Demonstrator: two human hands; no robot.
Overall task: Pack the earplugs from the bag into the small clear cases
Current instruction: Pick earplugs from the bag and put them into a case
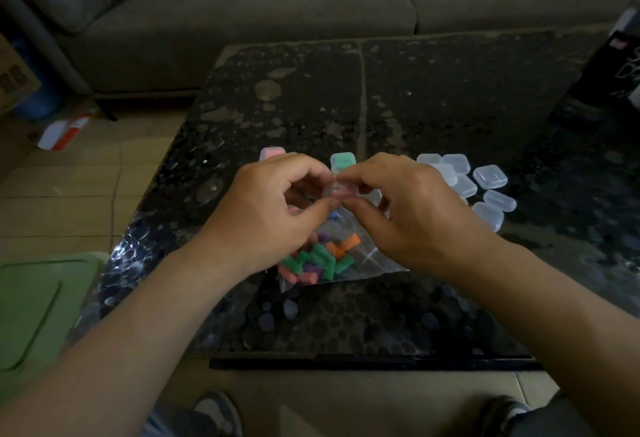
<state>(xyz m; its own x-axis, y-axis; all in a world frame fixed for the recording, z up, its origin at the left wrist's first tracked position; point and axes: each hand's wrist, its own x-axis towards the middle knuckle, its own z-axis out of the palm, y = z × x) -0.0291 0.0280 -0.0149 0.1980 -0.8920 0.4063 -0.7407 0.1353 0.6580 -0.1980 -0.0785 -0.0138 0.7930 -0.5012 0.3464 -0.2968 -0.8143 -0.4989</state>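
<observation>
A small clear case (pixel 337 190) is pinched between the two hands just above the mouth of the bag (pixel 367 263): the fingers and thumb of the left hand (pixel 270 208) are curled round its left side, those of the right hand (pixel 408 208) round its right side. Something pink is seen inside it, but whether the lid is open or pressed home cannot be told, since it is covered by the fingertips. The bag is laid flat on the dark table (pixel 450 90) under the hands, with the loose earplugs (pixel 318 260), green, orange, pink and purple, gathered at its near end. A pink-filled case (pixel 273 153) and a green-filled case (pixel 343 160) are stood just beyond the hands; the empty cases (pixel 460 176) are heaped near the right hand. The step in hand is judged to be the closing of a third case. A firm squeeze is called for next, until the lid is snapped shut, after which the case would be set beside the filled pair
</observation>
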